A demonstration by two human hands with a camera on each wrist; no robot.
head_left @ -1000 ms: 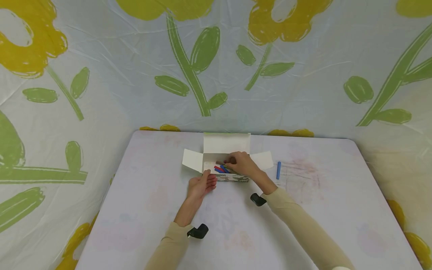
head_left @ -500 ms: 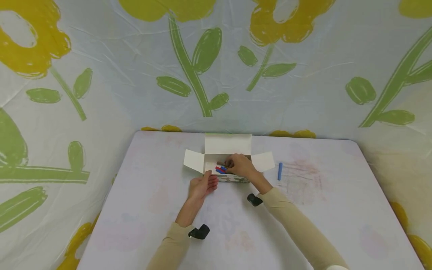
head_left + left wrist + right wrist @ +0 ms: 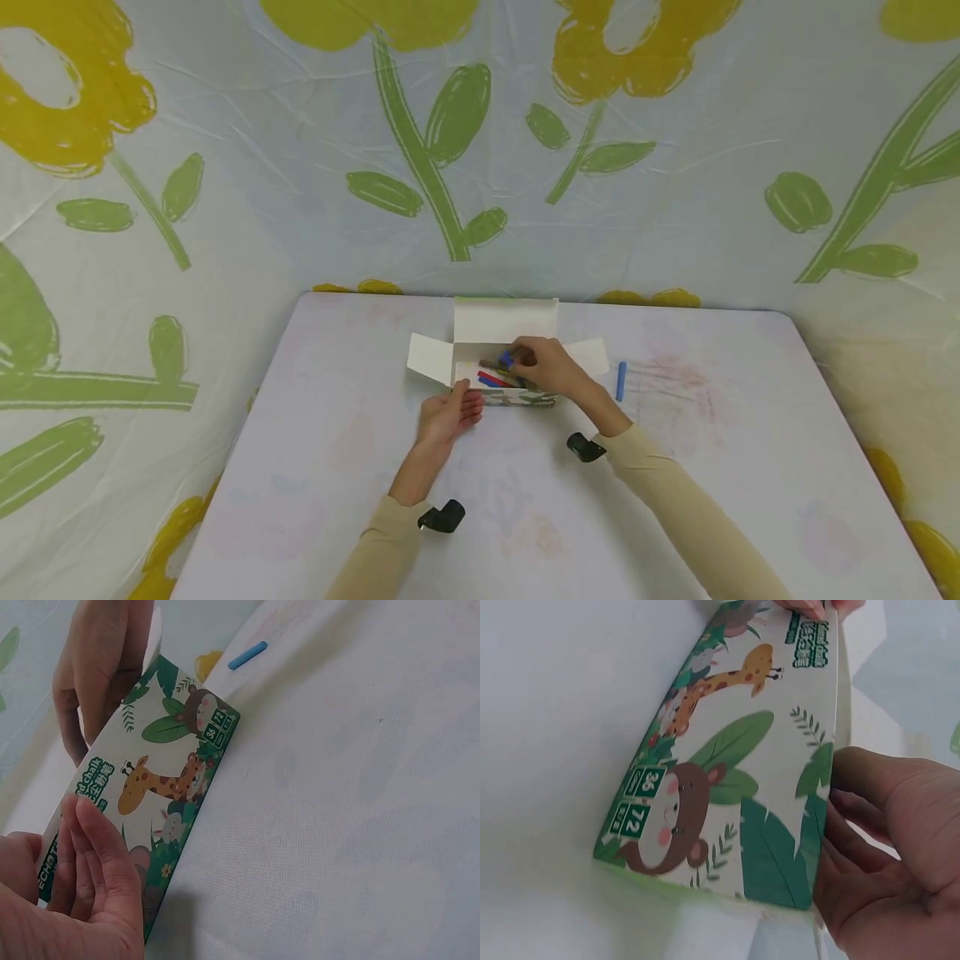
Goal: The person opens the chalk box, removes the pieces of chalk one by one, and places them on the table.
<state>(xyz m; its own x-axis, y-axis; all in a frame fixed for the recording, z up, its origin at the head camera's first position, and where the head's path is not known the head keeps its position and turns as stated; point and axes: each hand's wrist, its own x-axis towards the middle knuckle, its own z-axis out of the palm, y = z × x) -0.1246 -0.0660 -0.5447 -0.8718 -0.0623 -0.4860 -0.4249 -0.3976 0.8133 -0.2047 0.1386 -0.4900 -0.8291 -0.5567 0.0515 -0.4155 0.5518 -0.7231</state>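
Note:
A white cardboard chalk box (image 3: 517,398) stands with its flaps spread, its front printed with animals and leaves, as the left wrist view shows (image 3: 150,772). My left hand (image 3: 442,417) grips the box's front wall near its left end, thumb over the rim and fingers against the printed face (image 3: 90,877). Over the right part of the box, my right hand (image 3: 546,365) pinches blue chalk (image 3: 507,359) between thumb and fingers. Red, blue and brown chalk sticks, with a red chalk (image 3: 491,378) among them, lie inside. In the right wrist view the box wall hides my right fingertips (image 3: 900,847).
A single blue chalk stick (image 3: 621,381) lies on the white table (image 3: 337,467) right of the box, beside reddish and grey smudges (image 3: 675,392). Behind the table hangs a flower-patterned sheet (image 3: 315,108). The box's open lid (image 3: 506,319) stands up at the back.
My right hand has risen a little and shifted right from among the chalks, with blue chalk now showing in its fingers. My left hand stays at the box's front wall.

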